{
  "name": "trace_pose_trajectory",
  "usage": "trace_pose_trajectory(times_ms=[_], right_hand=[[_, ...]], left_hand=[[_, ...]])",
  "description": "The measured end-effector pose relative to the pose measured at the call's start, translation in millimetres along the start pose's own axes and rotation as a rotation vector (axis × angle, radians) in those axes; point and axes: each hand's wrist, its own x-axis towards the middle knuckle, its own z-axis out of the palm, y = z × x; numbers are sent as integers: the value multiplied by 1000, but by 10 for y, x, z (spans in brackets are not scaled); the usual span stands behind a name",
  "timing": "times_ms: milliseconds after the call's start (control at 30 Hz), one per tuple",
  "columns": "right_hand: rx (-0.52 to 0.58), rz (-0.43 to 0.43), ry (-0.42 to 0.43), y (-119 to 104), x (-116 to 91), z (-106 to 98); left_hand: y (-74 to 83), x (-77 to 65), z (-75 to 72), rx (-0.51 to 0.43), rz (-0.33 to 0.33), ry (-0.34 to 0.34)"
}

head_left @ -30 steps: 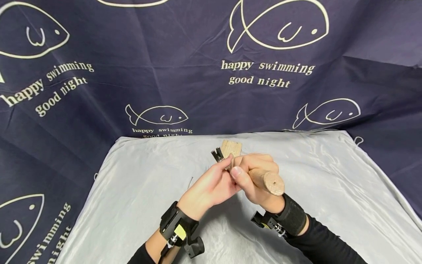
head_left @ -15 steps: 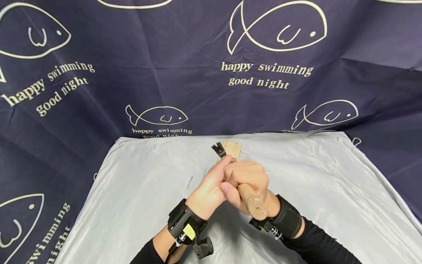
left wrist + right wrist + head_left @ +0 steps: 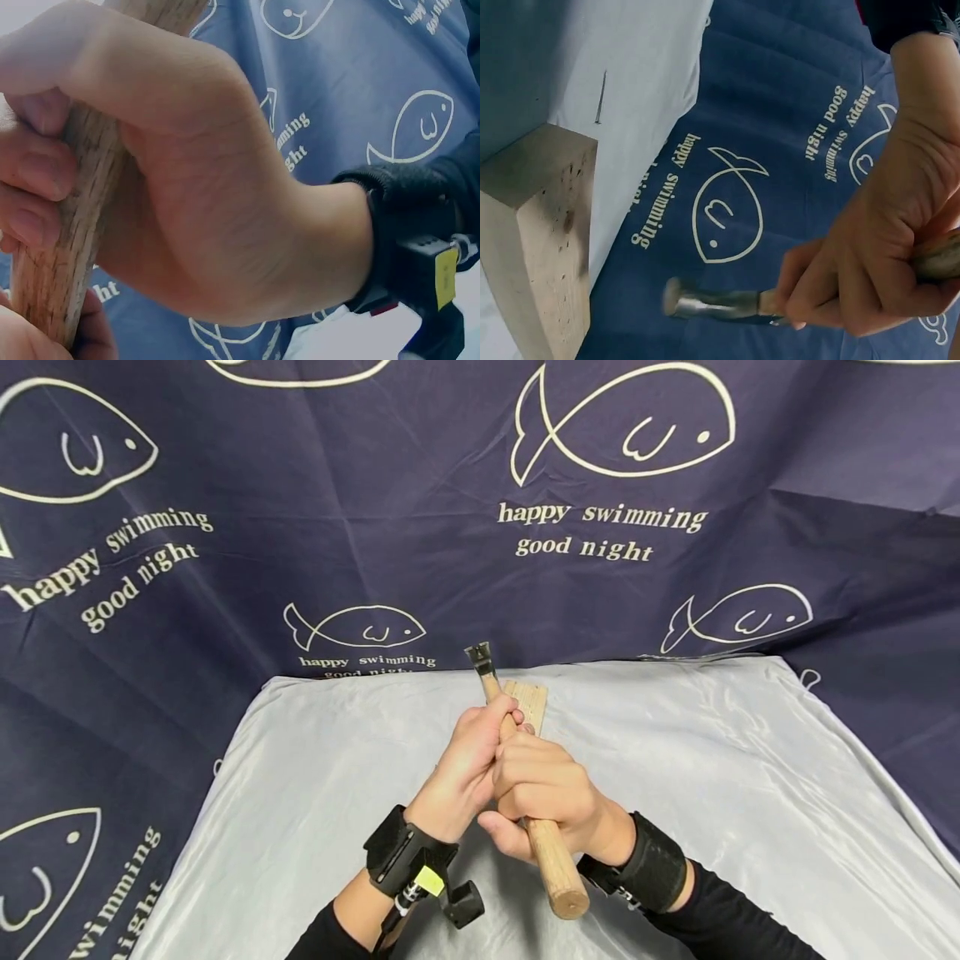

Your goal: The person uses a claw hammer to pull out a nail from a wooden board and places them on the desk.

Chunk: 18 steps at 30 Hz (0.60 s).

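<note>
A claw hammer (image 3: pixel 557 877) with a light wooden handle slants across the middle of the head view, its dark metal head at the far end and the butt towards me. My left hand (image 3: pixel 467 752) grips the handle closer to the head. Lower down, my right hand (image 3: pixel 549 787) wraps its fingers round the same handle, with the butt sticking out below. The left wrist view shows the wooden handle (image 3: pixel 90 172) between curled fingers. In the right wrist view the metal hammer head (image 3: pixel 712 301) hangs in the air, beside a wooden block (image 3: pixel 555 240) with dark marks.
The block's pale wood (image 3: pixel 529 697) shows just beyond the hands in the head view. A nail (image 3: pixel 601 97) lies on the white cloth (image 3: pixel 641 67) near the block. Behind the cloth-covered table (image 3: pixel 712 752) hangs a dark blue curtain (image 3: pixel 450 527) with fish prints.
The hammer has swung so its head points away, higher and past the table's back edge, while its butt has dropped. Both hands keep hold of the handle, and more of it shows.
</note>
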Motion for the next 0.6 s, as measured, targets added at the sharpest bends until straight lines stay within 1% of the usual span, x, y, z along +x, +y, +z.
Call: trace_pose_trajectory(times_ms=[100, 200, 267, 333, 400, 467, 533, 600], right_hand=[[-79, -15, -62, 7, -61, -32], [-177, -64, -148, 33, -140, -72], [-240, -96, -205, 53, -208, -116], [-279, -87, -267, 72, -283, -170], [-293, -39, -337, 85, -359, -229], [-309, 33, -408, 96, -429, -294], [-326, 123, -450, 102, -496, -365], [-354, 209, -465, 113, -557, -437]], left_hand=[[27, 6, -21, 72, 18, 6], [48, 15, -61, 136, 40, 0], [60, 25, -84, 173, 74, -12], [70, 42, -111, 192, 122, -20], [84, 53, -150, 226, 177, -16], [93, 57, -208, 271, 219, 1], [101, 49, -276, 331, 236, 30], [102, 34, -346, 407, 244, 52]])
